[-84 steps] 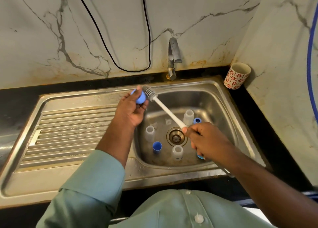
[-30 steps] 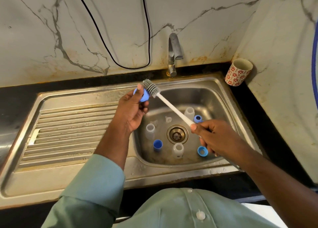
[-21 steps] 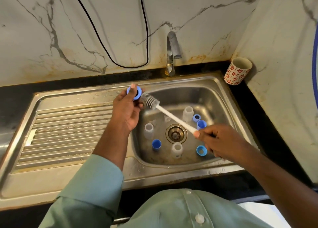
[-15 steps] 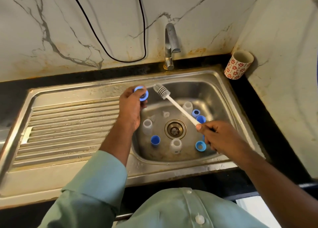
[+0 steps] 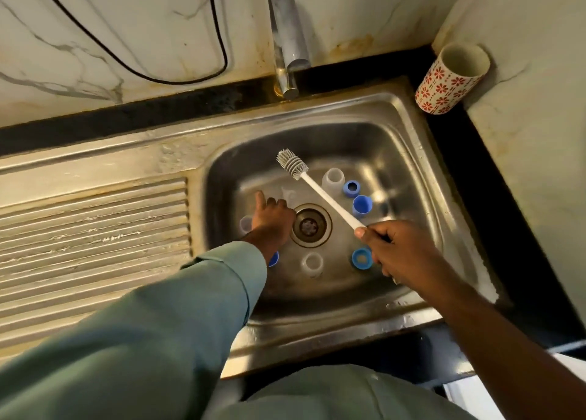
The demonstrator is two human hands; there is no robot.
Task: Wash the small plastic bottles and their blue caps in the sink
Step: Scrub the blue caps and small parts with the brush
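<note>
My left hand reaches down onto the floor of the steel sink, just left of the drain, knuckles up with one digit sticking out; what its curled fingers hold is hidden. My right hand grips the handle of a white bottle brush, whose head hangs over the basin. Clear small bottles stand at the back, in front and beside my left hand. Blue caps lie at the right; another cap peeks from under my sleeve.
The tap stands behind the basin with no water running. A ribbed draining board lies to the left. A red-flowered cup stands in the back right corner. A black cable hangs on the marble wall.
My left hand, which held a blue cap up beside the brush head, has dropped to the basin floor and the cap is out of sight. The camera has leaned closer over the sink.
</note>
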